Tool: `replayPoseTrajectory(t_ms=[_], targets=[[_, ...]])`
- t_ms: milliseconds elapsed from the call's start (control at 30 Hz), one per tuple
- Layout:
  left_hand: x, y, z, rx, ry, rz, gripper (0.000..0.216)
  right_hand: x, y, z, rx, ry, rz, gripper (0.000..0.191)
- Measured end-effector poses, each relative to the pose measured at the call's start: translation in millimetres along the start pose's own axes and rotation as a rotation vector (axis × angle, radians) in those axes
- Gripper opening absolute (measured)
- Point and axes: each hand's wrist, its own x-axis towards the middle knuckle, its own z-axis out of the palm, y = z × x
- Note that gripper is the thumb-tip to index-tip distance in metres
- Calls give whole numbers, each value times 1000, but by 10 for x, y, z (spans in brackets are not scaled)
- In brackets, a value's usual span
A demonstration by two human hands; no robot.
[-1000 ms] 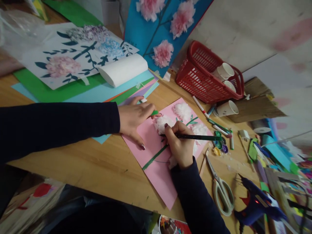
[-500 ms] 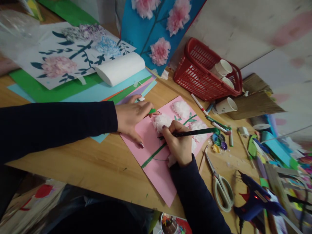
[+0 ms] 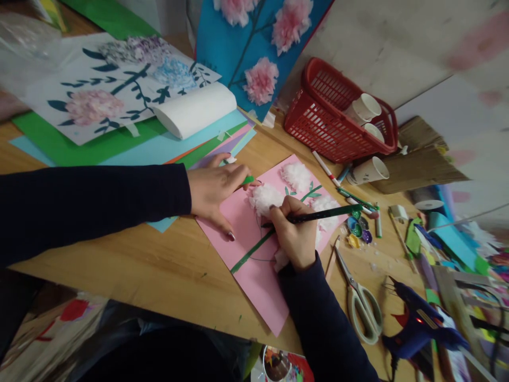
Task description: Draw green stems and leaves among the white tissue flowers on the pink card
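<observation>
Pinching slim black-and-green paintbrush [image 3: 330, 213], axis slanting across painted green stem [image 3: 252, 251], in our nearer right hand [image 3: 298, 233]; left hand [image 3: 218, 190] splayed on rectangular pink paper [image 3: 269, 300], any hold unclear

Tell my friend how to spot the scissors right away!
Find the pink paper on the wooden table, under the right hand. Just past the right sleeve lie the scissors. Unlike the blue glue gun next to them, they have pale handle loops.

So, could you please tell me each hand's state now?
Left hand: open, spread partly over pink paper, touching a small green object.
Right hand: closed, holding dark marker or brush.
</observation>
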Motion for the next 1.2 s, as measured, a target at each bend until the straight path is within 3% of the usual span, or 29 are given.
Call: replayPoseTrajectory(t_ms=[133,800,1200], targets=[[-7,16,-12,-7,5,0,86,3,-10,11,-22,51,11,35],[-9,10,-16,53,-21,24,90,12,-8,31,-52,25,-81,32],[-13,9,-9,45,-1,7,90,-6,24,13,-28,-35,-41,28]])
